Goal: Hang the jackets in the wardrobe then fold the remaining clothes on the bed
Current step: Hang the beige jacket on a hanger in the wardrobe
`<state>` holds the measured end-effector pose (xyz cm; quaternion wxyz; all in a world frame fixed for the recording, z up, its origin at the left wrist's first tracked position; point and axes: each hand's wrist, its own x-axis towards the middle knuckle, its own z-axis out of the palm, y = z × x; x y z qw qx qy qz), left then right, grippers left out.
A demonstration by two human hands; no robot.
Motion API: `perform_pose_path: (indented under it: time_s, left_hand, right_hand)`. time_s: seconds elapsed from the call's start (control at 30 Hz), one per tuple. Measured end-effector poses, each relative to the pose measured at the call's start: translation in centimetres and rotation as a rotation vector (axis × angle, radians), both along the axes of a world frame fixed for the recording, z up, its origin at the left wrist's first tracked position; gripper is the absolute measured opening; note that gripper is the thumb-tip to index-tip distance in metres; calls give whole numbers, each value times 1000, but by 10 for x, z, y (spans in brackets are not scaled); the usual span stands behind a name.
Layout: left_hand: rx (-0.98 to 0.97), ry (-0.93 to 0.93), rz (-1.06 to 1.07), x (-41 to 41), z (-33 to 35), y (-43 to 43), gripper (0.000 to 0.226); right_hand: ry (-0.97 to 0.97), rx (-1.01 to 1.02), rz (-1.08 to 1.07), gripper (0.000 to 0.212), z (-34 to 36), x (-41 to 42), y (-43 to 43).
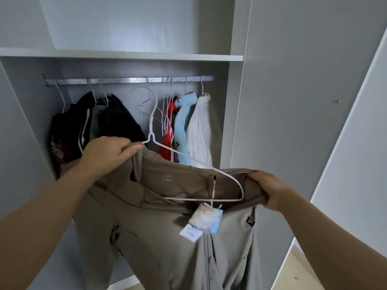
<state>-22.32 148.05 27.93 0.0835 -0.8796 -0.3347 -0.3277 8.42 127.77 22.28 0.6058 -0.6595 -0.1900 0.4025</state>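
Note:
I hold a taupe jacket (159, 222) up in front of the open wardrobe. A white wire hanger (188, 162) sits partly inside its collar, hook pointing up toward the metal rail (125, 80). My left hand (109, 155) grips the jacket's left shoulder together with the hanger's left end. My right hand (270, 188) grips the right side of the collar just past the hanger's right corner. Paper price tags (202, 222) dangle from the collar on a string.
On the rail hang dark garments (100, 122) at the left, several empty wire hangers (165, 105) in the middle, and a red (167, 143), a light blue (182, 126) and a white garment (200, 126) at the right. A shelf (125, 55) lies above; the open door (345, 153) stands at right.

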Motion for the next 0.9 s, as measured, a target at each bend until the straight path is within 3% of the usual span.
perform_pose_path:
  time_s: [0.13,0.23,0.33,0.47,0.63,0.73,0.83,0.9]
  left_hand:
    - [185,39,88,15,-8,-5,61]
    - [349,101,68,31,-19,-12,68]
    - [458,88,47,53,-30,-22,62]
    - [379,66,-29,79,-37,-43,49]
    - [94,93,-123,84,-37,-46,58]
    - [-52,-71,-141,58,-28,-31,69]
    - [-115,-198,-117,37,-23,-18,71]
    - [-15,-97,-151,39,-20,-21,66]
  right_hand:
    - [-235,-50,-15,18,4,-5,-1]
    - [-299,-71,-62,18,8,-9,2]
    - [-320,-20,-73,21,17,-19,10]
    - [-273,113,-115,17,29,-39,22]
    - [-289,198,-142,22,41,-44,21]
    - [-364,222,-312,26,51,-20,11]
    - [-425,153,-443,15,51,6,2]
    - [-464,84,-439,18,45,10,2]
